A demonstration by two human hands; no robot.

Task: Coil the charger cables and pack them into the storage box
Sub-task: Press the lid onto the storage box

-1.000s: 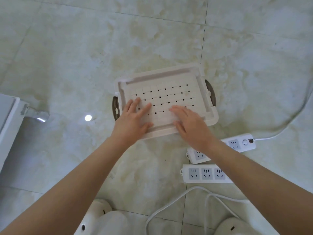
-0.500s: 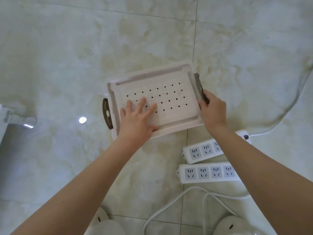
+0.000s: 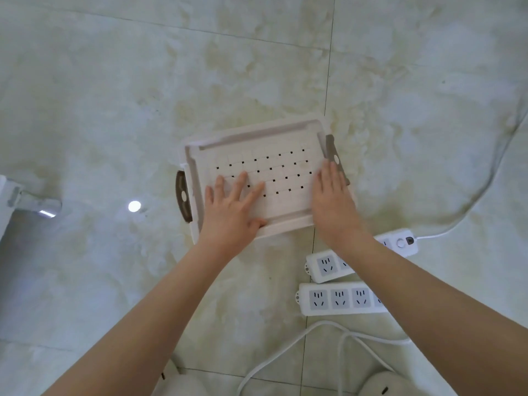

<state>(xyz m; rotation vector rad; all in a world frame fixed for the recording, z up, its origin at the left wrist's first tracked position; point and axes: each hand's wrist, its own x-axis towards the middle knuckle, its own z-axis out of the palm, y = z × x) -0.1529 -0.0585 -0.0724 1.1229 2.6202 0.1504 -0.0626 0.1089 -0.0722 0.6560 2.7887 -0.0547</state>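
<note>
Head, left hand (image 3: pixel 231 212), right hand (image 3: pixel 333 201) on box (image 3: pixel 285 170)

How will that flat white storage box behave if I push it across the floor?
It will probably slide easily: the storage box sits on glossy tile floor. It looks like thin, perforated plastic, so likely light and slightly flexible under the left hand and right hand lying flat on it. Being low and wide, it seems unlikely to tip.
</note>
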